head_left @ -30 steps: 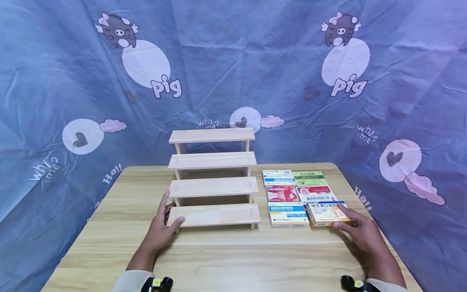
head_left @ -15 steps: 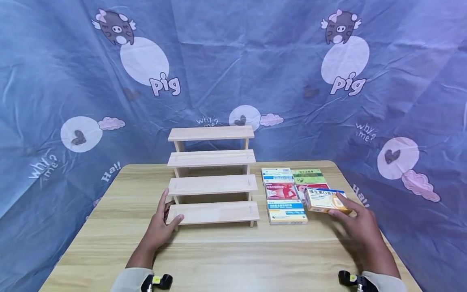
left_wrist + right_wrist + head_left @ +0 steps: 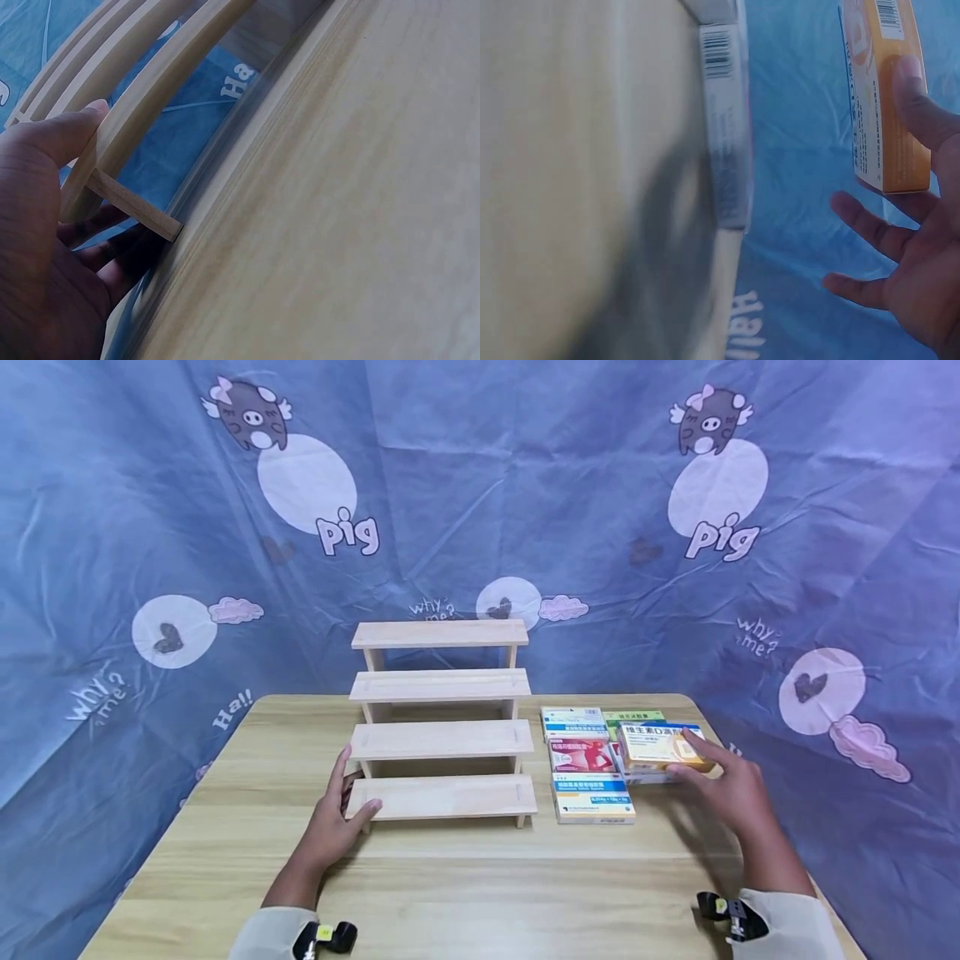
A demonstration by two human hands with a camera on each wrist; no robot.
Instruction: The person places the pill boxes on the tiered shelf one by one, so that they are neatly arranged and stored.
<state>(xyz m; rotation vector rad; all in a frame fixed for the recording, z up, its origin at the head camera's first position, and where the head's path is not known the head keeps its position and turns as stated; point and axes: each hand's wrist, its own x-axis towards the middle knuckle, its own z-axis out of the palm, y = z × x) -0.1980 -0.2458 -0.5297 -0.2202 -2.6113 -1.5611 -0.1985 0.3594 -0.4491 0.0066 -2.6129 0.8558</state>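
At the left end of a wooden four-tier step rack (image 3: 442,798), my left hand (image 3: 333,822) grips the lowest board. The left wrist view shows its thumb on top of the rack board (image 3: 150,97) and the other fingers around the end by the short leg. My right hand (image 3: 723,785) pinches a white, orange and blue medicine box (image 3: 660,747) by its right end. The right wrist view has the thumb on the orange side of this medicine box (image 3: 900,112), raised off the table, with two fingers spread away from it. It overlaps the boxes behind it in the head view.
Flat medicine boxes lie in two columns right of the rack: a blue-and-white box (image 3: 592,797), a red box (image 3: 579,756), another white-and-blue box (image 3: 573,722) and a partly covered green box (image 3: 633,715). A blue printed cloth (image 3: 450,485) hangs behind the wooden table (image 3: 450,893).
My right hand has lifted the orange-and-white medicine box off the table and moved it up and away, over the boxes behind. My left hand has stayed on the rack.
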